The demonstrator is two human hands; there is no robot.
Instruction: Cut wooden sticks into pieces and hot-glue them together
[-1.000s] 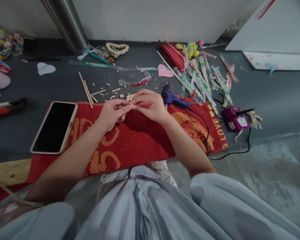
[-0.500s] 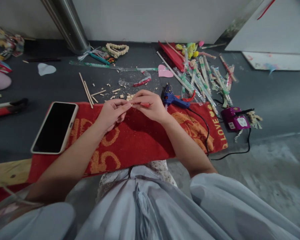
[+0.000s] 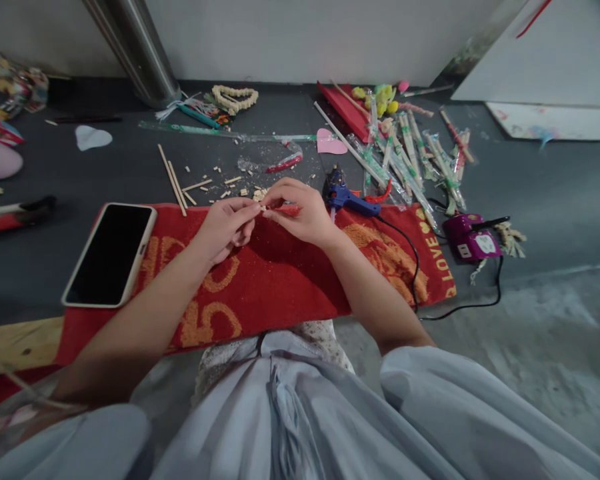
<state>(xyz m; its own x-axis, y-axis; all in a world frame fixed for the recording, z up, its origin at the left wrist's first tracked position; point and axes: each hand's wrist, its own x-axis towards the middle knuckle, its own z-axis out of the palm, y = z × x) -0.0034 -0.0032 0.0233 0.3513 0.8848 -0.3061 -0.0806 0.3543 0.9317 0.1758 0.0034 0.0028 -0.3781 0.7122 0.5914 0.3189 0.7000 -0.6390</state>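
Observation:
My left hand (image 3: 233, 227) is closed, its thumb and fingertips pinching a small pale piece (image 3: 263, 208) that looks like a bit of cut wooden stick. Close beside it, my right hand (image 3: 300, 208) is curled, with fingertips at the same piece. A small red object (image 3: 291, 211) shows under the right fingers; its kind is hidden. Both hands are over the upper edge of a red towel (image 3: 290, 280). Just beyond the fingertips lie short cut stick pieces (image 3: 225, 194). To the right of my right hand is a blue glue gun (image 3: 353, 200).
A phone (image 3: 109, 257) rests at left on the towel. Thin wooden sticks (image 3: 173, 179) lie past it. Wrapped chopsticks (image 3: 405, 157) are heaped at back right, near a purple box (image 3: 473, 238) with a black cord. A heart-shaped stick frame (image 3: 235, 100) and metal post (image 3: 143, 60) stand behind.
My right fingertips have shifted slightly, and the pale piece between the hands shows more clearly. The red object is less visible. My left hand stays nearly in place.

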